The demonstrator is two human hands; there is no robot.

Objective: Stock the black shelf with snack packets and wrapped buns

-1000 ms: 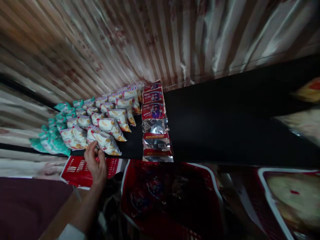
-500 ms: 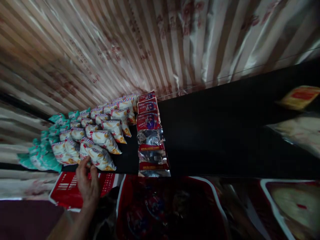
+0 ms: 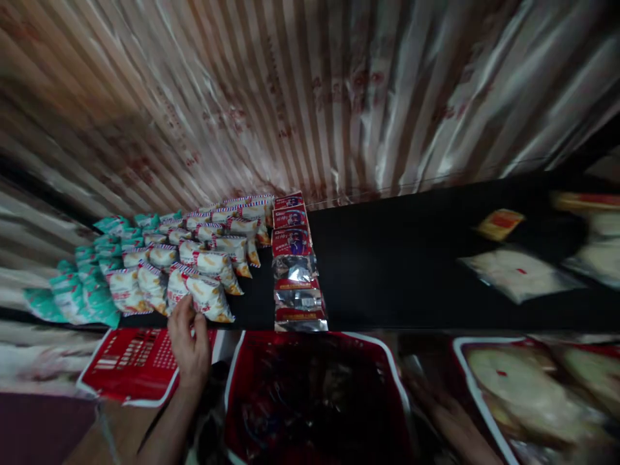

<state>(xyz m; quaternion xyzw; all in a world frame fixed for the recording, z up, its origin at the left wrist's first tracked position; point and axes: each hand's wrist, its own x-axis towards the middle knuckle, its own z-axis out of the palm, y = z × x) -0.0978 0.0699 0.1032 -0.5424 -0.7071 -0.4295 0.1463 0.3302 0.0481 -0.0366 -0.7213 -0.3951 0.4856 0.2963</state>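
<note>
My left hand [image 3: 190, 345] is at the shelf's front edge, its fingertips against the lower part of a white snack bag [image 3: 206, 298] with striped edging. Its fingers are loosely bent and apart, not closed around the bag. Several like it stand in rows behind and beside it. Dim and blurred, my right hand [image 3: 448, 413] is low in the gap between two red bags; its fingers are hard to make out. To the right of the snack bags, a column of red and silver packets [image 3: 292, 242] lies overlapping on the black shelf [image 3: 382, 258].
Teal bags [image 3: 99, 300] fill the shelf's left end. A clear packet of pale food [image 3: 520, 274] and a small yellow-red packet [image 3: 501, 224] lie right. Below are an open red bag [image 3: 400, 381] with dark packets, another with round pale packs [image 3: 504, 374], and a red bag [image 3: 130, 361].
The view has swung right, showing more of the right-hand packets and bag. My left hand stays by the same front snack bag. My right hand is a little clearer between the red bags.
</note>
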